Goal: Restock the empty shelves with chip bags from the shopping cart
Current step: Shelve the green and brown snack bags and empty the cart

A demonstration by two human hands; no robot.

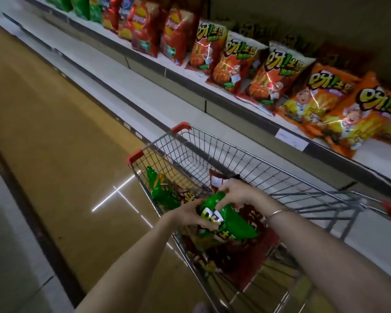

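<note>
While we are clamping our left hand [186, 213] and right hand [236, 193] on the green chip bag [235, 225] inside the shopping cart [215, 143] at lower centre, we are likely risking crushing chips or snagging the wire rim.

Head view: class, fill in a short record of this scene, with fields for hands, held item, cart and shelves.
hands: left hand and right hand both grip one bag
held item: green chip bag, above the shopping cart
cart: wire, more bags inside
shelves: upper shelf holds red and orange bags; lower shelf bare
</note>
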